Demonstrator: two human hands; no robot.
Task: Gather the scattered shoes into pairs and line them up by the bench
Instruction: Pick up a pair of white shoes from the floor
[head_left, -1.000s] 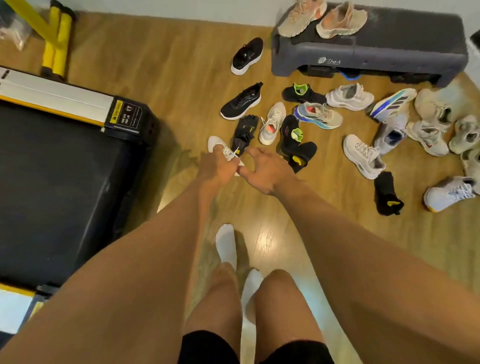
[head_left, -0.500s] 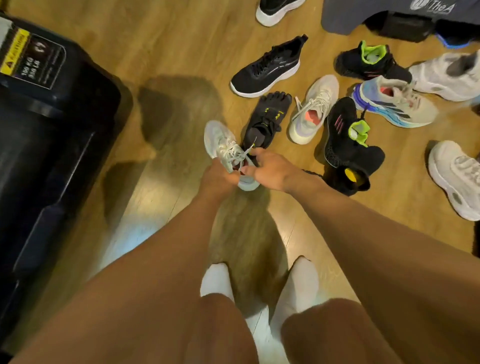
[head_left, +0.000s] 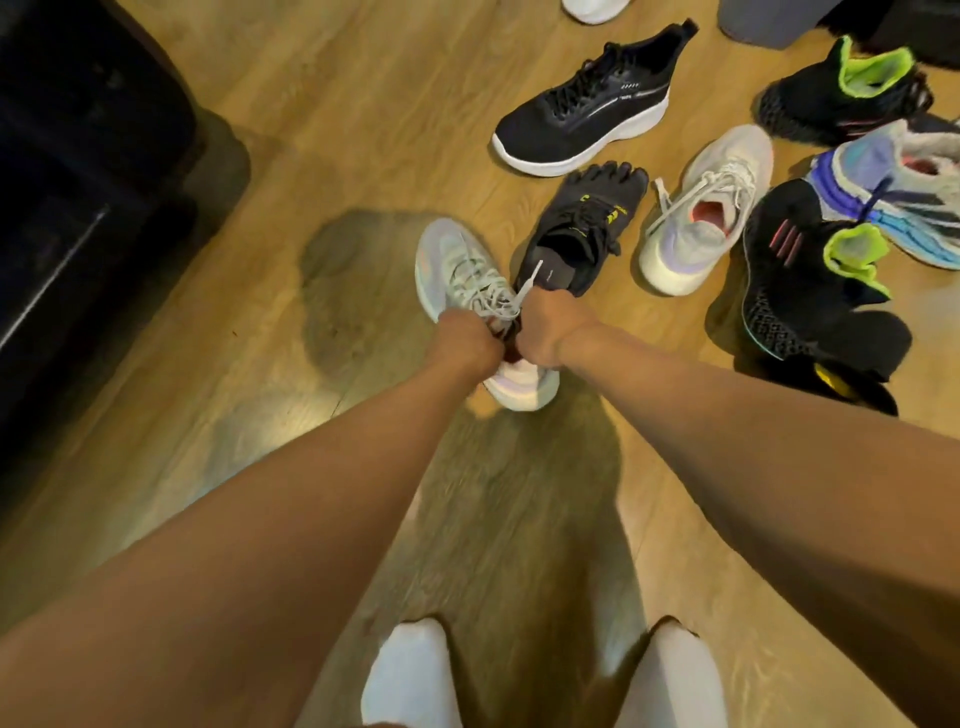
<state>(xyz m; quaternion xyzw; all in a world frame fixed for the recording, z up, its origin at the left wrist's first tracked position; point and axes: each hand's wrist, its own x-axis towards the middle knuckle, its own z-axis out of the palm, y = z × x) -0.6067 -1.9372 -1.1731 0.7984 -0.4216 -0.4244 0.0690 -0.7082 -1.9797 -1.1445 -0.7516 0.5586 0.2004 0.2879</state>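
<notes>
So you had both fists wrapped tight round one shoe, the pale grey sneaker (head_left: 457, 270) with the mint toe and pinkish-white heel. Your left hand (head_left: 470, 340) was curled in on the laces at the left of the collar. Your right hand (head_left: 550, 332) was clenched on the right of it, with a flat white lace end (head_left: 530, 278) poking up out of the fist. No slack in either hand. The sneaker pointed away from you, toe up and to the left, heel just under your wrists. Couldn't tell if it was sitting on the wood floor (head_left: 311, 130) or lifted a bit.

Touching its right side was the black five-toe shoe (head_left: 587, 223). Just past that lay the matching grey sneaker (head_left: 701, 218) with the pink lining, so the pair was near but apart. Beyond them sat a black sneaker with a white sole (head_left: 587, 109). Off to the right were a black shoe with a neon green collar (head_left: 810, 270), its twin (head_left: 841, 88) further up, and a blue-and-purple runner (head_left: 904, 192). A corner of the grey bench (head_left: 763, 21) showed at the top edge, well away from the shoe you held. The black treadmill (head_left: 78, 156) filled the left, and your white socks (head_left: 410, 670) showed at the bottom.
</notes>
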